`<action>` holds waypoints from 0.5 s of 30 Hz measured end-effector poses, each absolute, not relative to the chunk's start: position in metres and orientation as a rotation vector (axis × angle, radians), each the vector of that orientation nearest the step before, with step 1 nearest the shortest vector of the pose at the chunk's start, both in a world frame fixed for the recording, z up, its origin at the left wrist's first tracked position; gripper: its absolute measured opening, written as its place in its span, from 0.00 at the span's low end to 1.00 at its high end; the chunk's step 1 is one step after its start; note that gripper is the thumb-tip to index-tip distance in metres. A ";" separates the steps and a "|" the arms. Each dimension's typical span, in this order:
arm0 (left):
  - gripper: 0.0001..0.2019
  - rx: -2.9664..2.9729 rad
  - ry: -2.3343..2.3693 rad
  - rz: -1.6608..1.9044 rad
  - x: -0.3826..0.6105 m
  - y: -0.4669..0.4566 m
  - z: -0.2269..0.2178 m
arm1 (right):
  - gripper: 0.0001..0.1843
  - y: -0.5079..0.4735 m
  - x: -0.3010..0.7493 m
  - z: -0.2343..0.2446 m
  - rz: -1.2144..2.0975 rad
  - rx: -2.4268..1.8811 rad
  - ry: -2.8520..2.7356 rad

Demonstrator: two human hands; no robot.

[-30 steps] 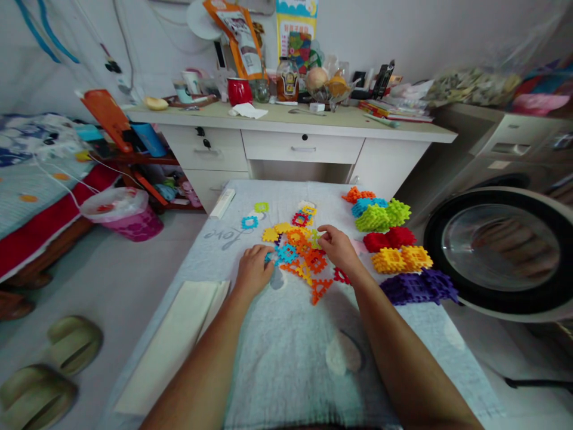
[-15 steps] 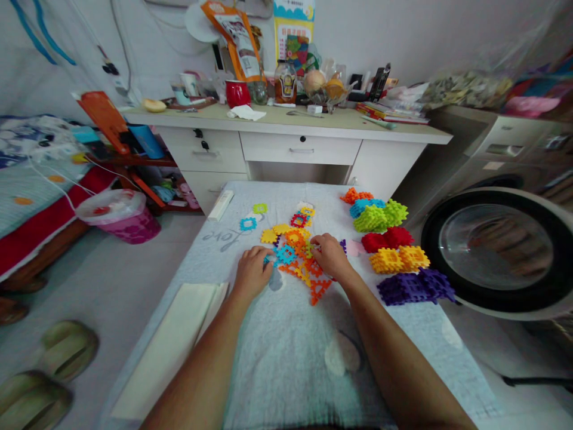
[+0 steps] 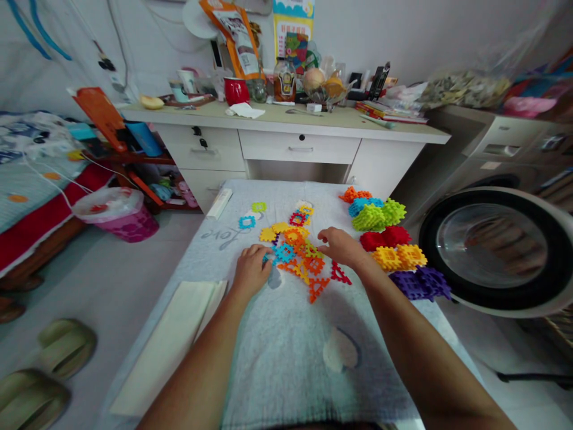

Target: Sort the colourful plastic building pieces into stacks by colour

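A loose pile of plastic interlocking building pieces [image 3: 295, 239] in orange, yellow, blue and green lies mid-table. At its left edge my left hand [image 3: 253, 269] rests low, its fingers closed on the edge of a small blue piece [image 3: 267, 258], mostly hidden. My right hand [image 3: 339, 246] hovers just right of the pile, fingers bent and apart from the thumb, with nothing visible between them. Below it lie a red triangular piece [image 3: 340, 273] and an orange triangle [image 3: 318, 289]. A blue square frame [image 3: 246, 222] and a green one [image 3: 258, 206] lie apart, further back.
Stacks sorted by colour line the right side: orange [image 3: 355, 194], blue [image 3: 364, 206], green [image 3: 379, 215], red [image 3: 385, 237], yellow [image 3: 400, 257] and purple [image 3: 421, 283]. A folded white cloth [image 3: 168, 346] lies at left. Behind stands a cluttered desk [image 3: 286, 124]; at right, a washing machine [image 3: 492, 239].
My right hand has moved right, off the pile, uncovering green and orange pieces and the red triangle. My left hand stays at the blue piece.
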State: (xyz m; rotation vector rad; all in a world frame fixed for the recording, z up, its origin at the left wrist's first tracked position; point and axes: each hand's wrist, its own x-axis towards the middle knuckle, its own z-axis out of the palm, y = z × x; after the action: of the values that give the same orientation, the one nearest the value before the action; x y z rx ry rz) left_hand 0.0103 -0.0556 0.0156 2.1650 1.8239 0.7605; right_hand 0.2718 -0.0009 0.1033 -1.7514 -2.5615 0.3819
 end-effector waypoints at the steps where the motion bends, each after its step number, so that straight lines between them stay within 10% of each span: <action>1: 0.12 2.165 1.825 0.759 0.010 -0.056 0.016 | 0.16 -0.005 0.269 0.100 0.386 -1.753 -2.570; 15: 0.13 2.156 1.810 0.793 0.009 -0.055 0.012 | 0.19 -0.010 0.283 0.105 0.274 -1.736 -2.425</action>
State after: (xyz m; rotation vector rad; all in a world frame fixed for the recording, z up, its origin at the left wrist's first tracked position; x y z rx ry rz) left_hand 0.0093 -0.0553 0.0120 2.1557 1.8102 0.7934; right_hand 0.2835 -0.0103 0.1051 -1.7364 -2.4247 0.2743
